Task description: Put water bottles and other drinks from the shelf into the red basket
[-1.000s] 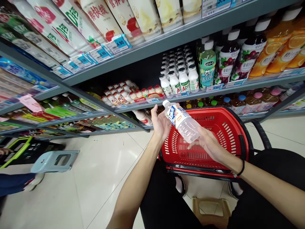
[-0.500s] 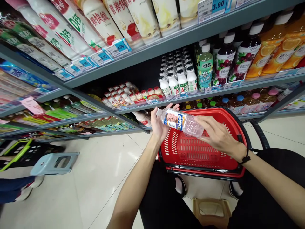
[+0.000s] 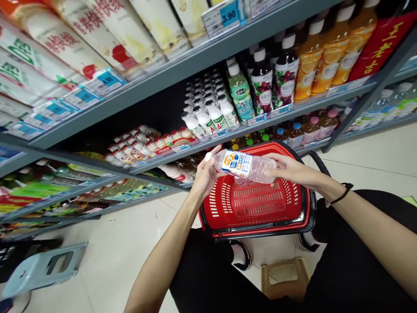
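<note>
A clear plastic bottle (image 3: 241, 166) with a white cap and a white, blue and orange label lies nearly level between my hands. My left hand (image 3: 206, 174) is closed round its neck and cap end. My right hand (image 3: 286, 168) grips the bottom end, thumb and fingers on either side. Below the bottle stands a red shopping basket (image 3: 257, 219) with slotted sides and black handles, just in front of my knees.
Shelves (image 3: 163, 71) of drinks run across the view, with small white bottles (image 3: 211, 115), juice bottles (image 3: 263, 87) and price tags. A light blue stool (image 3: 45, 269) is at lower left, a beige stool (image 3: 285, 278) between my feet.
The bottle has been turned about its length, so a different side of the label shows. The view has swung right, and shelves and basket appear further left.
</note>
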Demonstrator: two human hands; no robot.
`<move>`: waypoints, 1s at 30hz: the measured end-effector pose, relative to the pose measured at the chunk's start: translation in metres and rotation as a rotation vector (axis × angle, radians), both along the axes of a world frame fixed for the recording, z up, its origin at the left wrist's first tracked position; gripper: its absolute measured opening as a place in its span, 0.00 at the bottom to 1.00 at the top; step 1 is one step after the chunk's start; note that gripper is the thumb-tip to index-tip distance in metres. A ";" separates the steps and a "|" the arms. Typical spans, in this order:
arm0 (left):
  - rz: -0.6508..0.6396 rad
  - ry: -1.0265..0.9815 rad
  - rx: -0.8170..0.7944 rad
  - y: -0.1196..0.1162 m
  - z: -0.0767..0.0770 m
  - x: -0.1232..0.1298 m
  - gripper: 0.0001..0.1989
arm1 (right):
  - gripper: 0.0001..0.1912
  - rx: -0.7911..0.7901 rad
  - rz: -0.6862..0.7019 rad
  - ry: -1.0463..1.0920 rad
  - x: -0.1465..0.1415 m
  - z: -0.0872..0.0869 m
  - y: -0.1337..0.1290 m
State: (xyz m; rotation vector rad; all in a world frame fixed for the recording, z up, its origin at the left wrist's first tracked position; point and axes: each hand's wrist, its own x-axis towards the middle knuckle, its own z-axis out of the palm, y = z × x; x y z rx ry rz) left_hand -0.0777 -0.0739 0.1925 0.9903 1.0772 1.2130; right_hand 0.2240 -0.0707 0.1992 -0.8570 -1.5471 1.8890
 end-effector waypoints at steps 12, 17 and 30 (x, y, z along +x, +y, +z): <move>-0.193 0.860 -0.085 0.047 -0.163 0.103 0.21 | 0.22 0.561 -0.080 -1.494 0.063 -0.021 0.018; -0.319 1.125 -0.071 0.063 -0.219 0.119 0.17 | 0.27 0.370 -0.126 -1.471 0.065 -0.020 0.027; -0.590 1.628 -0.062 0.101 -0.247 0.103 0.18 | 0.26 0.336 -0.060 -1.461 0.055 0.000 0.037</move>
